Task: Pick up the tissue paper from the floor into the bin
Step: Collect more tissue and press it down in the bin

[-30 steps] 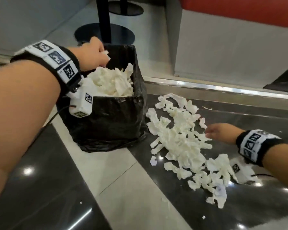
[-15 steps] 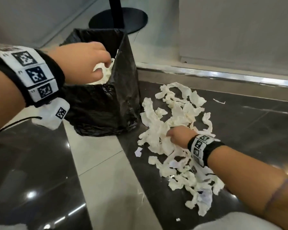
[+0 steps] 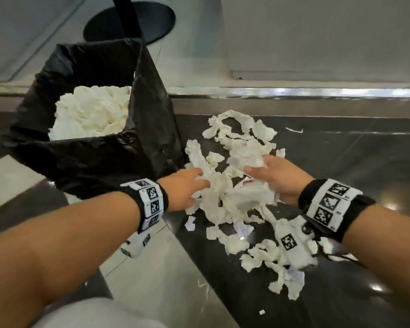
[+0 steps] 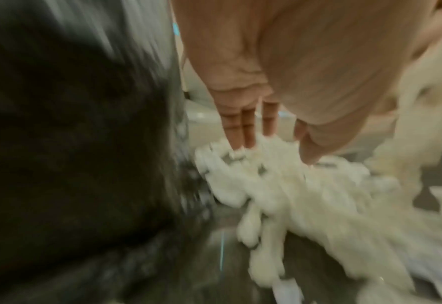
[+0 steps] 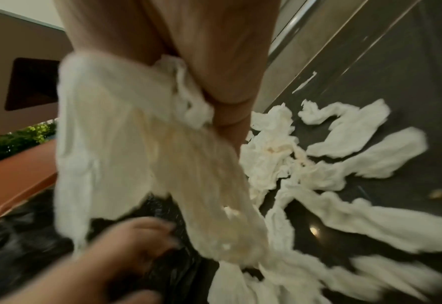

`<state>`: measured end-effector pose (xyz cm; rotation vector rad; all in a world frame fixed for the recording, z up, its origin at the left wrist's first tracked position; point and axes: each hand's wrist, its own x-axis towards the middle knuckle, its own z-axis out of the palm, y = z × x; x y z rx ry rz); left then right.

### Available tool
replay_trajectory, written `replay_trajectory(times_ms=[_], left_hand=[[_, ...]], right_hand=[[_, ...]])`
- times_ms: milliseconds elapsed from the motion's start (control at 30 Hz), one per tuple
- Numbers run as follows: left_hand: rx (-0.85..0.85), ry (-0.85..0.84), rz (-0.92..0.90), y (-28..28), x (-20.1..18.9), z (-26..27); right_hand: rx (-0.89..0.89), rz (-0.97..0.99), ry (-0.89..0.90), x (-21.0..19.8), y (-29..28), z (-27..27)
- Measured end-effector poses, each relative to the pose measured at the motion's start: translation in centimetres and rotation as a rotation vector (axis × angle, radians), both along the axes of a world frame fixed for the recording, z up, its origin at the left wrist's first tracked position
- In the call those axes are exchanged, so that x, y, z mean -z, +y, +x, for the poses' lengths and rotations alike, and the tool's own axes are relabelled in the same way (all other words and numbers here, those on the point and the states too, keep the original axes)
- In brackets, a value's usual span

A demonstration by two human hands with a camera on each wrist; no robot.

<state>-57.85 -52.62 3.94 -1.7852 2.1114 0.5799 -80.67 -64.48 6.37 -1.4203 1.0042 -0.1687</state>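
Two hands meet over the tissue paper [image 3: 234, 147] strewn on the dark floor [image 3: 341, 162], just right of the bin [image 3: 100, 157]; the right hand [image 3: 277, 178] has its fingers curled round a bunch of the strips, which hangs from its grip in the right wrist view; the left hand [image 3: 185, 190] reaches into the near left edge of the heap with fingers [image 4: 243, 127] fairly straight, tips touching the paper, nothing clearly gripped; more white tissue already fills the black-lined bin, which stands touching the heap's left fringe; loose scraps trail toward the near right; a round black pedestal base [image 3: 130, 22] sits far behind the bin, and a metal strip [image 3: 294, 93] crosses the floor beyond the heap.
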Motion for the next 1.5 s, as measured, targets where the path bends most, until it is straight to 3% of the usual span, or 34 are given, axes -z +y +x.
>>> replay_trajectory(times_ms=[167, 300, 400, 467, 567, 767, 867, 967, 1100, 1333, 1500], left_hand=[[-0.182, -0.007, 0.271, 0.1, 7.0, -3.7], [-0.149, 0.091, 0.106, -1.1, 7.1, -3.2], [-0.287, 0.297, -0.048, -1.5, 5.0, -1.2], [-0.374, 0.404, -0.128, -0.8, 3.0, 0.0], [-0.468, 0.539, -0.162, 1.2, 0.0, 1.6], [-0.554, 0.53, -0.11, 4.7, -2.4, 3.2], [-0.578, 0.402, -0.135, 5.7, -2.0, 3.2], [-0.598, 0.455, -0.172, 6.4, -1.3, 3.4], [-0.604, 0.514, -0.158, 5.9, -1.6, 3.6], [-0.616, 0.631, -0.207, 4.7, -4.1, 2.7], [-0.458, 0.502, -0.255, 3.6, -9.8, 3.8]], right_hand=[[-0.019, -0.201, 0.059, -4.1, 3.1, -2.4], [0.114, -0.226, 0.117, -4.8, 3.5, -2.3], [0.233, -0.146, 0.098, -3.9, 3.2, -1.1], [0.213, -0.157, 0.115, -2.2, 2.9, -0.2], [-0.034, -0.304, 0.282, 0.6, 3.1, 2.2], [-1.023, -0.556, 0.757, 7.4, 7.5, 3.3], [-1.2, -0.681, 0.775, 8.7, 9.0, 2.8], [-1.095, -0.761, 0.713, 8.1, 8.0, 3.6], [-0.629, -0.606, 0.552, 4.7, 5.5, 5.1], [-0.139, -0.457, 0.223, -2.0, 4.6, 6.6], [-0.147, -0.354, 0.071, -6.4, 3.8, 7.0]])
